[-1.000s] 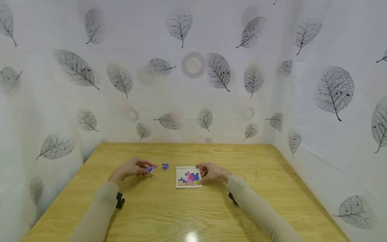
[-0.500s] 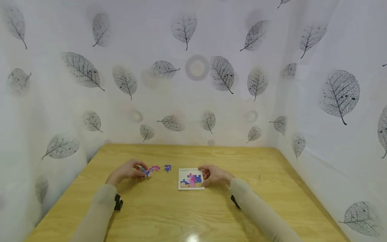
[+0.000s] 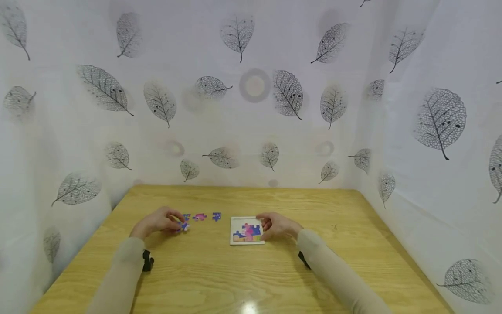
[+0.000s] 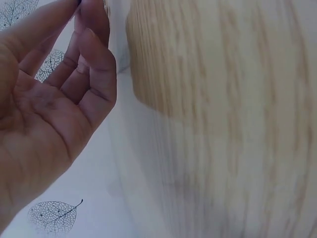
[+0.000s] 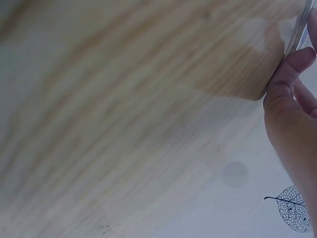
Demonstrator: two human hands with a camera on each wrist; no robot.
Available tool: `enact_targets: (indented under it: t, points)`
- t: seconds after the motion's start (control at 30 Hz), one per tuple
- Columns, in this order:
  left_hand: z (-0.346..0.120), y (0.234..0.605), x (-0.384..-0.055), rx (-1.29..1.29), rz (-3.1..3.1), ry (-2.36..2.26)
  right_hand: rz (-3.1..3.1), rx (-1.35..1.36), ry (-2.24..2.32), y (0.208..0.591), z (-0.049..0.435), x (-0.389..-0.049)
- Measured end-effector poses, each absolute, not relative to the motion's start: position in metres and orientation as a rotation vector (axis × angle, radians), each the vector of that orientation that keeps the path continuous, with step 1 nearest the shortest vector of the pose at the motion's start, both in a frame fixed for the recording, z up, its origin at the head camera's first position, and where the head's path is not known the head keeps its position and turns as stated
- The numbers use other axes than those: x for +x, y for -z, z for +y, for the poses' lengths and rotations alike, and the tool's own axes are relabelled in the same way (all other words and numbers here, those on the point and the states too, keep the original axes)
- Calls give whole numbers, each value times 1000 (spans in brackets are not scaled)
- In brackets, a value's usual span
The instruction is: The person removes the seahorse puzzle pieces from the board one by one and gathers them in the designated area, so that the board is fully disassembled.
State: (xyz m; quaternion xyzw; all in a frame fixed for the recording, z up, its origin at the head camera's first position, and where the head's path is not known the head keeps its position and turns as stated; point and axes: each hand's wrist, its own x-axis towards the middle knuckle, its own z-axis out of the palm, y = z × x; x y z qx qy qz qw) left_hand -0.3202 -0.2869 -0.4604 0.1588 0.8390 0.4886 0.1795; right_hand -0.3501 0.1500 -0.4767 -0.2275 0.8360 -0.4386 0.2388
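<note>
My left hand (image 3: 158, 222) pinches a blue and white jigsaw piece (image 3: 184, 226) low over the table. In the left wrist view its thumb and index finger (image 4: 91, 15) meet at the top edge, where the piece is almost wholly hidden. Just beyond those fingertips lies a blue piece (image 3: 187, 216), with a pink piece (image 3: 199, 216) and a purple-blue piece (image 3: 216, 216) in a row to its right. A white square puzzle tray (image 3: 247, 244) holds several joined pieces (image 3: 248, 233) along its bottom. My right hand (image 3: 279, 225) grips the tray's right side, thumb near the lower corner, fingers near the upper.
Everything lies on a wood-grain table (image 3: 251, 274). A white curtain (image 3: 219, 117) printed with grey leaves hangs behind the table and along both sides. Each wrist carries a black strap-on device (image 3: 147, 261).
My left hand has moved left and slightly nearer, carrying one piece away from the others. A blue and a pink piece now show apart on the table. My right hand stays at the tray.
</note>
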Motion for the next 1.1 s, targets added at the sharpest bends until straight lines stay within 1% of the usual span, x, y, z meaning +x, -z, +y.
enact_targets:
  t: [0.27, 0.53, 0.73, 0.9, 1.1]
  points:
    - [-287, 458, -319, 418, 2409, -1328, 2281, -636, 1194, 476, 150, -350]
    - [-282, 460, -325, 389, 2559, -1190, 2282, -633, 1191, 475, 150, -349]
    - [-281, 463, -324, 396, 2572, -1172, 2281, -597, 1201, 474, 148, -346]
    - [-282, 463, -323, 417, 2590, -1159, 2304, -626, 1184, 472, 149, -345]
    - [-282, 465, -325, 379, 2592, -1167, 2302, -631, 1182, 472, 149, -346]
